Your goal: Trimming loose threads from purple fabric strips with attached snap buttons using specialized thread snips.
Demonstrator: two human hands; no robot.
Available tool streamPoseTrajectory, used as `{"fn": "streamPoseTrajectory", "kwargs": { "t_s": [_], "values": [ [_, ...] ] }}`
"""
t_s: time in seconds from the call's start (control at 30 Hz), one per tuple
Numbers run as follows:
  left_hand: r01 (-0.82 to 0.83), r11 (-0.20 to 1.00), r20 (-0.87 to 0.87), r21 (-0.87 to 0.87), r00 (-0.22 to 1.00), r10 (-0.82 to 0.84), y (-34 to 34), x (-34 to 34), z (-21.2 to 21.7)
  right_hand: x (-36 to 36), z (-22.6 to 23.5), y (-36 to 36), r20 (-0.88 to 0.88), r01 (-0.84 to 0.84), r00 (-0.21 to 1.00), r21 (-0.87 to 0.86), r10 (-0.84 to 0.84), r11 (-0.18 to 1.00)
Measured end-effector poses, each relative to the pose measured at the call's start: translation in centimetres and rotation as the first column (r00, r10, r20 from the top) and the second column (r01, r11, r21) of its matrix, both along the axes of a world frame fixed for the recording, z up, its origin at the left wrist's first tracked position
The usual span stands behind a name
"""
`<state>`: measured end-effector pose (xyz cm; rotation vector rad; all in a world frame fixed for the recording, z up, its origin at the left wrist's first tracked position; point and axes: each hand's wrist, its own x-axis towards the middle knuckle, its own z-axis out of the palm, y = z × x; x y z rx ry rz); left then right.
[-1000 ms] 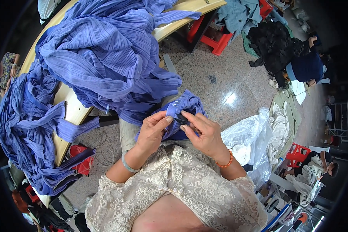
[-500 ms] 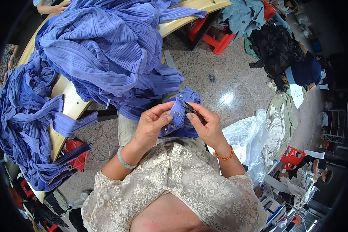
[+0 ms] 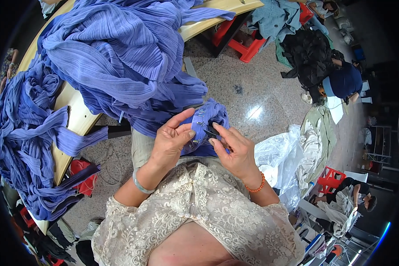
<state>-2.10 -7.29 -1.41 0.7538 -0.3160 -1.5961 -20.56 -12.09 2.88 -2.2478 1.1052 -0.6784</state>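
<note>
Right under the camera, a cream lace top fills the bottom of the view, and both forearms come up from it. Just above that, the left hand is curled around a bunched bit of blue ribbed garment, thumb on top and fingers closed under it, so it's got a firm pinch on the fabric with a row of small pale buttons facing up. That wrist has a pale green bangle. The right hand sits just beside it, fingers pulled in around a small dark tool whose tip touches the fabric; could be thread snips, but it's too small to say for sure. An orange bead bracelet is on that wrist.

The held piece sits over the lap and runs up into the big heap of the same blue ribbed cloth piled on a pale wooden table, with more of it hanging off the left edge. To the right on the speckled floor lies crumpled clear plastic sheeting. Further back there's a red stool and a dark pile of clothes.
</note>
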Motion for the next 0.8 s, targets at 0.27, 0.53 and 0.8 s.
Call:
{"fn": "streamPoseTrajectory", "kwargs": {
  "t_s": [0.27, 0.53, 0.8],
  "values": [
    [-0.013, 1.0, 0.029, -0.008, 0.999, 0.013, 0.29, -0.15, -0.26, 0.22, -0.16, 0.35, 0.006, -0.015, 1.0, -0.069, 0.015, 0.998],
    [-0.026, 0.999, 0.04, -0.027, 0.999, 0.027, 0.34, -0.27, -0.14, 0.28, -0.06, 0.51, -0.038, -0.049, 0.998, -0.081, 0.046, 0.996],
    [-0.021, 0.999, 0.034, -0.028, 0.999, 0.022, 0.54, 0.0, -0.39, 0.46, 0.41, 0.49, 0.079, -0.123, 0.99, 0.095, 0.115, 0.988]
  ]
}}
